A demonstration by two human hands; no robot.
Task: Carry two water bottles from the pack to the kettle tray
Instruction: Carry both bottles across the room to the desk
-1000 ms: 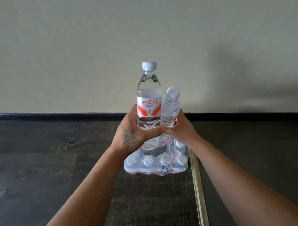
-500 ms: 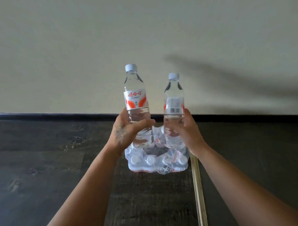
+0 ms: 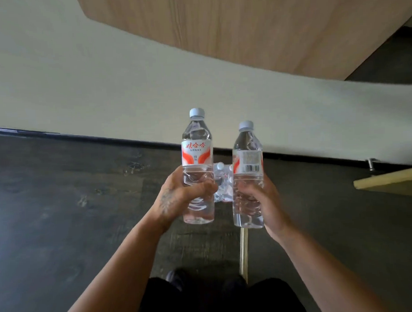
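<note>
I hold two clear water bottles upright, side by side, above the dark floor. My left hand (image 3: 178,194) grips the lower half of the left bottle (image 3: 197,156), whose red-and-white label faces me. My right hand (image 3: 260,198) grips the right bottle (image 3: 247,159), whose barcode faces me. Both have pale blue caps. The shrink-wrapped pack (image 3: 222,178) of bottles lies on the floor behind them, mostly hidden, showing only in the gap between the two bottles. No kettle tray is in view.
A cream wall (image 3: 104,89) with a black skirting meets the dark wood floor (image 3: 62,207). A pale wooden panel (image 3: 219,22) hangs at the top. A light board edge (image 3: 388,182) juts in at the right, near a metal door stop (image 3: 371,164). My dark trousers and shoes show below.
Both bottles have lifted clear of the pack and moved slightly apart. The view has risen and pulled back, so the pack looks smaller and farther off, and my legs now show.
</note>
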